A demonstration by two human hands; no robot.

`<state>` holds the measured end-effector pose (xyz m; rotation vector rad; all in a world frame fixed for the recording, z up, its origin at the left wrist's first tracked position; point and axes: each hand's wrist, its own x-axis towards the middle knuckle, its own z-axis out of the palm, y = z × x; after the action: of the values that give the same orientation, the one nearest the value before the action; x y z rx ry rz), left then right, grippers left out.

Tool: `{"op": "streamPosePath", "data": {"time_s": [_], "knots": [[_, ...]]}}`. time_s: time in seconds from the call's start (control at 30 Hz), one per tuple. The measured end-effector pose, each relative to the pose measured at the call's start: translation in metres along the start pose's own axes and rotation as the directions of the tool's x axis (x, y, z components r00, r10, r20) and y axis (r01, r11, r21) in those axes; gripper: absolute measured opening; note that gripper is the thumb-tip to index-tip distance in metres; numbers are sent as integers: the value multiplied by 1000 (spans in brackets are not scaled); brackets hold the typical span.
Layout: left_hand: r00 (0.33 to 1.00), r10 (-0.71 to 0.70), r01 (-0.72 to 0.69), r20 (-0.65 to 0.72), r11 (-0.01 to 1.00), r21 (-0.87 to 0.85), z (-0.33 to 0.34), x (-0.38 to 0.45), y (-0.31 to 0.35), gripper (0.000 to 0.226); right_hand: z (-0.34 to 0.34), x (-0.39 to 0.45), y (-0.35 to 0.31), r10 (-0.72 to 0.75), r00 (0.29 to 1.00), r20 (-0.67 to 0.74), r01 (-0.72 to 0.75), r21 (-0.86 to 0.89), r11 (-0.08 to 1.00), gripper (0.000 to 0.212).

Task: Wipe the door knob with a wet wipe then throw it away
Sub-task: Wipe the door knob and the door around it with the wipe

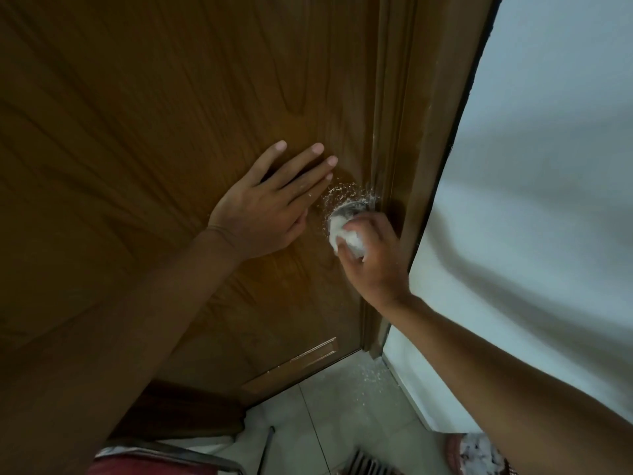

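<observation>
A brown wooden door (171, 114) fills most of the view. Its metal door knob (349, 210) sits near the door's right edge, mostly covered. My right hand (375, 258) is wrapped around the knob and presses a white wet wipe (346, 238) against it. Only the knob's shiny base plate shows above my fingers. My left hand (270, 207) lies flat on the door just left of the knob, fingers spread and holding nothing. White specks dot the wood around the knob.
The brown door frame (431, 132) runs beside a pale wall (548, 166) on the right. Below is a light tiled floor (329, 419) with white specks. A bin with white crumpled waste (476, 454) stands at the bottom right. A red-seated chair (147, 464) is at the bottom left.
</observation>
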<state>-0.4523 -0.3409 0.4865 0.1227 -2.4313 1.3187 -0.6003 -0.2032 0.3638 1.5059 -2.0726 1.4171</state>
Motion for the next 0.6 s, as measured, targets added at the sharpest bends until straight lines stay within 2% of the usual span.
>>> {"op": "streamPosePath", "data": {"time_s": [0.03, 0.07, 0.1, 0.13, 0.2, 0.23, 0.27, 0.33, 0.37, 0.4, 0.43, 0.5, 0.53, 0.57, 0.6], "knots": [[1000, 1, -1, 4, 1000, -3, 0, 0, 0, 55, 3, 1, -10, 192, 979, -71, -182, 131, 975, 27], [1000, 3, -3, 11, 1000, -7, 0, 0, 0, 55, 7, 3, -19, 356, 927, -115, -321, 246, 915, 28], [1000, 5, -4, 16, 1000, -10, 0, 0, 0, 56, 9, 4, -25, 442, 886, -139, -389, 295, 873, 27], [1000, 5, -5, 19, 1000, -10, 0, 0, 0, 56, 11, 3, -28, 432, 890, -147, -383, 271, 883, 25], [1000, 4, -4, 16, 1000, -6, 0, 1, 0, 56, 10, -2, -22, 175, 978, -111, -169, 65, 984, 19], [1000, 4, -4, 13, 1000, -4, 0, 1, -1, 55, 9, -5, -16, 48, 997, -63, -49, -17, 999, 18], [1000, 3, -3, 9, 1000, -3, 0, 1, 0, 55, 7, -5, -11, -5, 1000, -24, 4, -41, 999, 19], [1000, 2, -2, 7, 1000, -6, -1, 0, 0, 55, 5, 0, -9, 61, 998, -18, -60, 44, 997, 21], [1000, 4, -4, 9, 1000, -9, -1, 1, 0, 55, 4, 4, -12, 157, 986, -47, -150, 136, 979, 20], [1000, 7, -7, 9, 1000, -11, -1, 1, 0, 55, 3, 8, -18, 314, 947, -73, -289, 241, 927, 17], [1000, 9, -9, 8, 1000, -10, -1, 1, 0, 55, 2, 14, -26, 506, 861, -62, -456, 350, 819, 12], [1000, 7, -7, 4, 1000, -4, -1, 1, 0, 55, 1, 25, -33, 791, 609, 58, -695, 521, 496, 11], [1000, 5, -5, 0, 1000, -4, -1, 1, 0, 54, 0, 29, -35, 853, 510, 110, -754, 535, 382, 17], [1000, 3, -3, -5, 1000, -5, -1, 1, 0, 54, -1, 32, -36, 875, 464, 136, -788, 515, 337, 22], [1000, 0, 0, -9, 1000, -5, -1, 1, 0, 54, 0, 34, -37, 878, 457, 139, -802, 490, 340, 25]]}}
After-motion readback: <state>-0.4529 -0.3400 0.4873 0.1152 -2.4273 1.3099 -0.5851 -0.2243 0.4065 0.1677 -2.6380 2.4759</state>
